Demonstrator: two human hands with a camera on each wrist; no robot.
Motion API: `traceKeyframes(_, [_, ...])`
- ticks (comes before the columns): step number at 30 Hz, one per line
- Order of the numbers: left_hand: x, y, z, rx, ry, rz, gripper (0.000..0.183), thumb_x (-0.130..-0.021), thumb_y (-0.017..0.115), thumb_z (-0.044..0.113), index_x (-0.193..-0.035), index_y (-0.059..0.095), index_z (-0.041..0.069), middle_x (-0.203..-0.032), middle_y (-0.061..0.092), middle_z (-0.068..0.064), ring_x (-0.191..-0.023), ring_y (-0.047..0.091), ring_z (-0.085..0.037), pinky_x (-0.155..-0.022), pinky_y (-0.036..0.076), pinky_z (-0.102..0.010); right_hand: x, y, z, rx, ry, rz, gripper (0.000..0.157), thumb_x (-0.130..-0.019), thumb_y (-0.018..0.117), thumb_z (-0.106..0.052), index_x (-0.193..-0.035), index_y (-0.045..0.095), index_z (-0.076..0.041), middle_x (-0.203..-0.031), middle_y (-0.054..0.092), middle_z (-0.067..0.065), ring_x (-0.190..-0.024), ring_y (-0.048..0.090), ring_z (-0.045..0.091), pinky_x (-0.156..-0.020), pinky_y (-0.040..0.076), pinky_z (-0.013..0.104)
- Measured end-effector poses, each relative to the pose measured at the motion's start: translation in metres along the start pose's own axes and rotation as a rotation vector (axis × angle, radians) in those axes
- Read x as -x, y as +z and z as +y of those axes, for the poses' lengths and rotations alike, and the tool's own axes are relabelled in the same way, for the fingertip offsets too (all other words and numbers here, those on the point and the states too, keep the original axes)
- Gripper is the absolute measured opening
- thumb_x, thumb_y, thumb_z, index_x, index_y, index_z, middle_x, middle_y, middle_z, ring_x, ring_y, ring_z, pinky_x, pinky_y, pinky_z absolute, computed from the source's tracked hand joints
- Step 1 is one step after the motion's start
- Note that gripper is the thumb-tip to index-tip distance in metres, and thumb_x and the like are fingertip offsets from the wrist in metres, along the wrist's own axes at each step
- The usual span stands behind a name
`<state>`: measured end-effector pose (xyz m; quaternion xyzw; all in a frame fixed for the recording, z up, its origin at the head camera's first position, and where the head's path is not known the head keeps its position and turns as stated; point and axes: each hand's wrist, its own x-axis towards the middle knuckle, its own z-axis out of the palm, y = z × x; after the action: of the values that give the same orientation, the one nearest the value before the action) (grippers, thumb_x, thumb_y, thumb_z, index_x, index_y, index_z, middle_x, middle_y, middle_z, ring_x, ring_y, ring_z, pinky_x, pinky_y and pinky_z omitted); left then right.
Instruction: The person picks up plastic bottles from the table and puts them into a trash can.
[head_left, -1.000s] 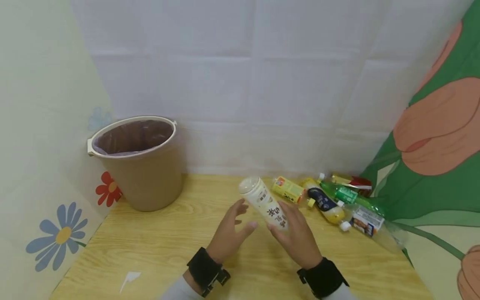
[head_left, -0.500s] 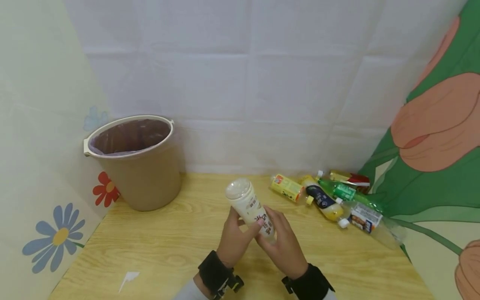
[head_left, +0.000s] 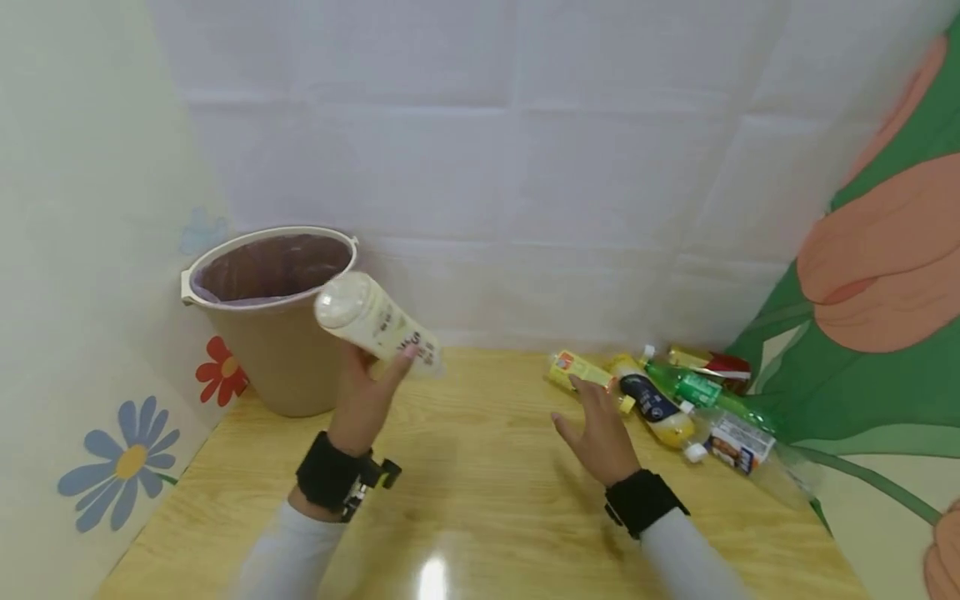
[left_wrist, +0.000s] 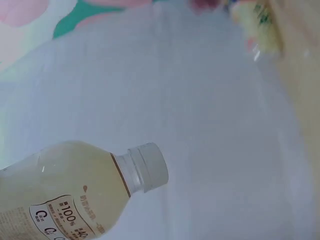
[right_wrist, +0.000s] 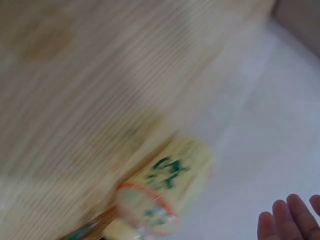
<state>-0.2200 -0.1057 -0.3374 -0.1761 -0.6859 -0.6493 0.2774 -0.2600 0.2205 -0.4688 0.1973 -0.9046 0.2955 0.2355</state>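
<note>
My left hand [head_left: 363, 404] grips a pale cream milk tea bottle [head_left: 384, 323] in the air, thumb across its label. The bottle is tilted, with its round clear base toward the bin [head_left: 285, 350] and in front of the bin's right rim. In the left wrist view the bottle [left_wrist: 65, 187] shows its whitish cap; the hand is out of that view. My right hand [head_left: 600, 442] holds nothing, its fingers spread above the table, just in front of a yellow-labelled bottle [head_left: 577, 373]. That same yellow-labelled bottle [right_wrist: 167, 185] appears blurred in the right wrist view.
Right of it lie a dark-labelled yellow bottle [head_left: 652, 404], a green bottle [head_left: 705, 390], a clear bottle with a white label [head_left: 738, 442] and a red-and-gold container [head_left: 712, 365]. The brown bin has a plastic liner. A white cloth wall [head_left: 510, 183] stands behind the wooden table [head_left: 480, 500].
The milk tea bottle passed from my right hand to my left. My left hand carried it leftward and up to the bin, while my right let go and moved right.
</note>
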Motion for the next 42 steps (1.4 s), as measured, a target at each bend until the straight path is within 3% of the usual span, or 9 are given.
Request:
traceKeyframes(5, [-0.05, -0.058, 0.009, -0.003, 0.179, 0.161, 0.064, -0.084, 0.067, -0.001, -0.137, 0.031, 0.011, -0.128, 0.047, -0.012, -0.113, 0.05, -0.027, -0.093, 0.045, -0.034, -0.022, 0.003, 0.047, 0.152, 0.002, 0.0, 0.069, -0.083, 0.073, -0.022, -0.136, 0.037, 0.003, -0.125, 0.042, 0.027, -0.113, 0.042, 0.042, -0.091, 0.04, 0.056])
traceKeyframes(7, [-0.065, -0.079, 0.015, 0.011, 0.2, 0.199, 0.066, -0.084, 0.068, 0.0, -0.138, 0.031, 0.014, -0.131, 0.044, -0.013, -0.117, 0.047, -0.028, -0.096, 0.043, -0.036, -0.028, 0.005, 0.061, 0.183, 0.035, -0.028, 0.07, -0.082, 0.073, -0.022, -0.137, 0.037, 0.004, -0.126, 0.041, 0.027, -0.113, 0.041, 0.043, -0.09, 0.04, 0.056])
traceKeyframes(13, [-0.095, -0.132, 0.024, 0.12, 0.102, 0.314, 0.068, -0.085, 0.069, 0.004, -0.139, 0.031, 0.021, -0.134, 0.04, -0.009, -0.122, 0.042, -0.026, -0.101, 0.037, -0.039, -0.035, 0.011, 0.087, 0.216, 0.124, -0.087, 0.073, -0.081, 0.074, -0.022, -0.138, 0.036, 0.005, -0.129, 0.04, 0.029, -0.115, 0.039, 0.045, -0.093, 0.037, 0.058])
traceKeyframes(17, [-0.106, -0.155, 0.02, 0.018, -0.049, 0.366, 0.07, -0.085, 0.072, 0.016, -0.139, 0.029, 0.026, -0.136, 0.038, -0.003, -0.123, 0.039, -0.021, -0.104, 0.032, -0.038, -0.032, 0.014, 0.092, 0.258, 0.102, -0.074, 0.072, -0.079, 0.076, -0.02, -0.135, 0.04, 0.005, -0.127, 0.042, 0.031, -0.113, 0.04, 0.047, -0.093, 0.036, 0.059])
traceKeyframes(22, [-0.107, -0.16, 0.014, -0.19, -0.186, 0.354, 0.067, -0.087, 0.07, 0.027, -0.138, 0.028, 0.025, -0.135, 0.037, 0.0, -0.121, 0.039, -0.018, -0.105, 0.032, -0.039, -0.032, 0.017, 0.102, 0.327, 0.055, -0.058, 0.067, -0.076, 0.077, -0.01, -0.131, 0.044, 0.006, -0.125, 0.043, 0.032, -0.113, 0.04, 0.048, -0.094, 0.034, 0.06])
traceKeyframes(27, [-0.111, -0.159, 0.008, -0.29, -0.188, 0.339, 0.063, -0.087, 0.07, 0.028, -0.137, 0.033, 0.022, -0.13, 0.041, 0.0, -0.116, 0.043, -0.018, -0.099, 0.038, -0.038, -0.033, 0.019, 0.111, 0.363, 0.043, -0.059, 0.068, -0.073, 0.077, -0.004, -0.132, 0.043, 0.006, -0.122, 0.044, 0.031, -0.109, 0.042, 0.047, -0.089, 0.039, 0.06])
traceKeyframes(32, [-0.112, -0.158, 0.007, -0.308, -0.204, 0.3, 0.066, -0.087, 0.069, 0.03, -0.14, 0.031, 0.023, -0.132, 0.041, -0.002, -0.118, 0.044, -0.022, -0.1, 0.038, -0.043, -0.033, 0.019, 0.107, 0.318, 0.081, -0.061, 0.068, -0.076, 0.076, -0.003, -0.133, 0.041, 0.005, -0.122, 0.043, 0.03, -0.109, 0.042, 0.046, -0.088, 0.04, 0.058])
traceKeyframes(38, [-0.106, -0.148, 0.014, -0.35, -0.143, 0.253, 0.076, -0.087, 0.069, 0.028, -0.147, 0.022, 0.027, -0.136, 0.037, -0.004, -0.122, 0.04, -0.018, -0.103, 0.035, -0.036, -0.03, 0.017, 0.076, 0.102, 0.181, -0.037, 0.067, -0.082, 0.073, -0.008, -0.139, 0.037, -0.001, -0.129, 0.04, 0.025, -0.114, 0.04, 0.042, -0.09, 0.04, 0.056])
traceKeyframes(42, [-0.089, -0.122, 0.016, -0.28, -0.018, 0.182, 0.071, -0.085, 0.071, 0.019, -0.143, 0.031, 0.021, -0.13, 0.044, -0.005, -0.117, 0.043, -0.019, -0.099, 0.039, -0.032, -0.027, 0.009, 0.033, -0.038, 0.144, -0.002, 0.07, -0.082, 0.074, -0.01, -0.14, 0.036, -0.003, -0.132, 0.04, 0.023, -0.112, 0.043, 0.037, -0.085, 0.043, 0.053])
